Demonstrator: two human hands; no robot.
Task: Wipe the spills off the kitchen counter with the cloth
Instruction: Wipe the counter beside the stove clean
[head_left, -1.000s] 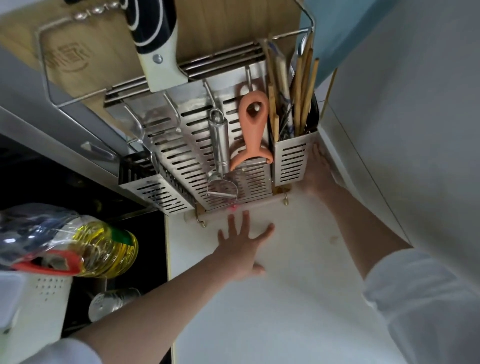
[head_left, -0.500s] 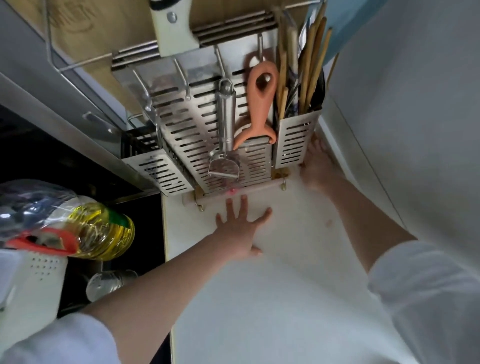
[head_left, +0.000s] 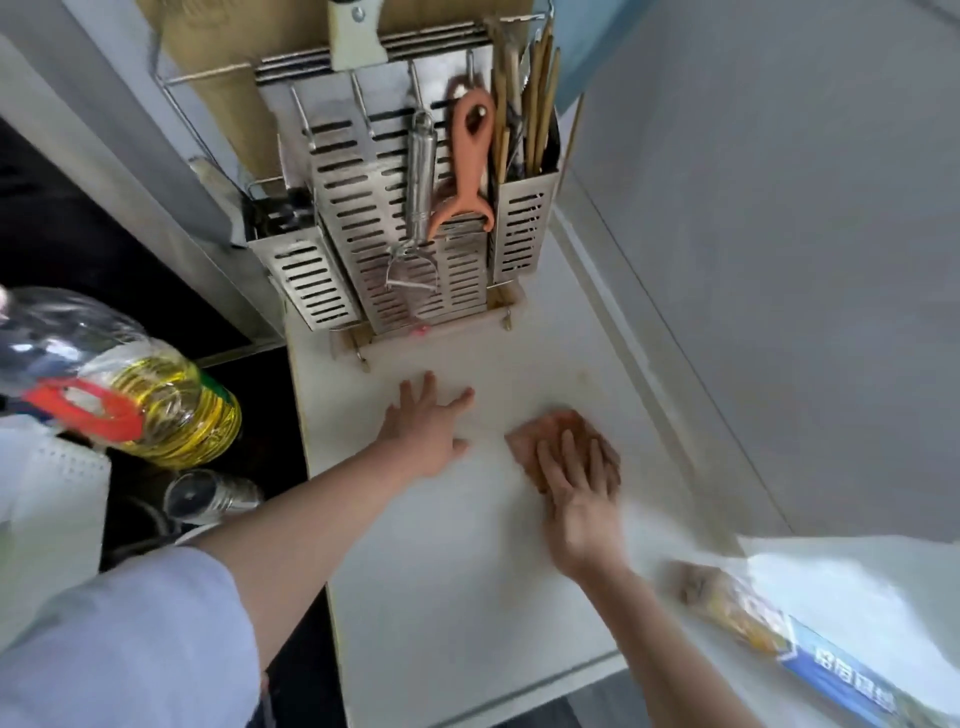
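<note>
A brownish-orange cloth (head_left: 550, 431) lies flat on the white counter (head_left: 457, 571), right of centre. My right hand (head_left: 582, 499) presses down on the cloth's near half with fingers spread; it is blurred by motion. My left hand (head_left: 426, 426) rests palm down on the bare counter just left of the cloth, fingers apart, holding nothing. A faint brownish smear (head_left: 584, 375) shows on the counter beyond the cloth.
A steel utensil rack (head_left: 410, 223) with a peeler, an orange tool and chopsticks stands at the counter's back. An oil bottle (head_left: 150, 400) sits at left by the dark stove. A boxed roll (head_left: 779, 639) lies at right. The wall rises along the right.
My right hand has come back from beside the rack toward me and now shows the cloth under it on the open counter. My left hand has stayed flat in place.
</note>
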